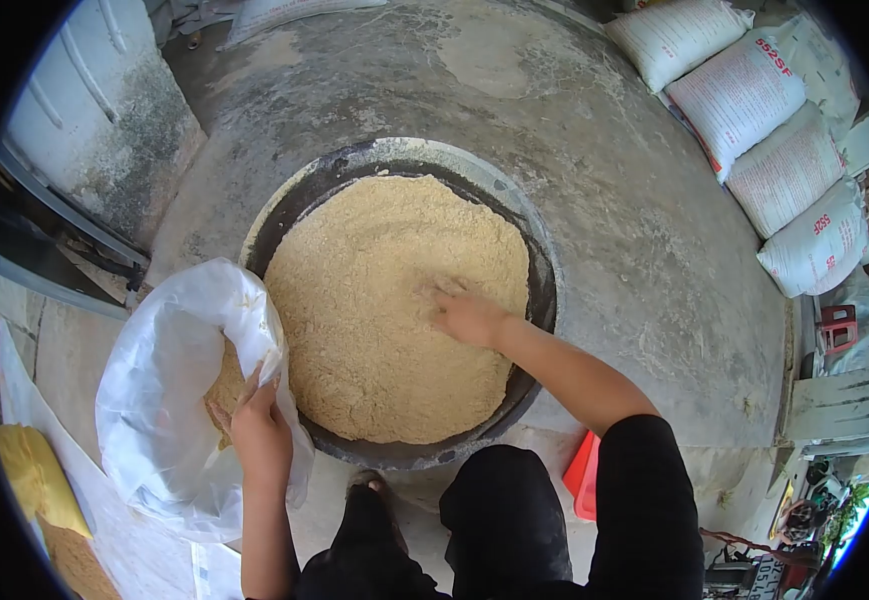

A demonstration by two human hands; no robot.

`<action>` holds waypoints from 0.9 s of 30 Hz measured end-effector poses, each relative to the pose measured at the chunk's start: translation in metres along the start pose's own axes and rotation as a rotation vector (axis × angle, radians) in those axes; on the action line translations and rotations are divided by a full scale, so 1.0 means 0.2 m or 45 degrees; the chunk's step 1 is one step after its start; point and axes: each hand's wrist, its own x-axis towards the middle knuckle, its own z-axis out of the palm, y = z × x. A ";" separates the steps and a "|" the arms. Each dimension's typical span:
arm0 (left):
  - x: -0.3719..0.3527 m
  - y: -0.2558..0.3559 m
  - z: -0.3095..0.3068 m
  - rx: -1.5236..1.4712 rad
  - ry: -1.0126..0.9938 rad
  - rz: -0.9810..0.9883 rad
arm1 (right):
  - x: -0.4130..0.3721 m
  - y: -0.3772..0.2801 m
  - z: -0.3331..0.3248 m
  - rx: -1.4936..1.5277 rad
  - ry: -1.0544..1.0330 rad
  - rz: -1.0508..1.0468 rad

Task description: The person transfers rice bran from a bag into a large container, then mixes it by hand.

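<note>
A wide round tub full of pale yellow meal stands on the floor in front of me. My right hand reaches into the meal right of its middle, the fingertips sunk in it and blurred, so I cannot tell how far they are closed. To the left, my left hand grips the rim of a white plastic sack, thumb and fingers on either side of the plastic. The sack's mouth gapes toward me, with more yellowish meal inside, partly behind the hand.
Several filled white sacks lie along the right wall. A red plastic container is by my right leg. A yellow sack lies at the lower left, near a stained white door panel. A red stool stands far right.
</note>
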 end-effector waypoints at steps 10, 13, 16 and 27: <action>-0.02 0.00 0.00 -0.099 0.001 -0.035 | 0.01 0.17 0.00 0.403 0.575 0.920; -0.01 0.00 -0.01 -0.095 -0.016 -0.062 | 0.10 0.06 0.14 0.537 0.732 0.964; -0.03 -0.04 0.01 -0.143 -0.026 -0.100 | 0.06 -0.05 0.13 0.803 0.465 0.688; -0.01 -0.01 -0.03 -0.182 -0.008 -0.167 | 0.30 -0.90 0.13 0.127 0.331 -0.494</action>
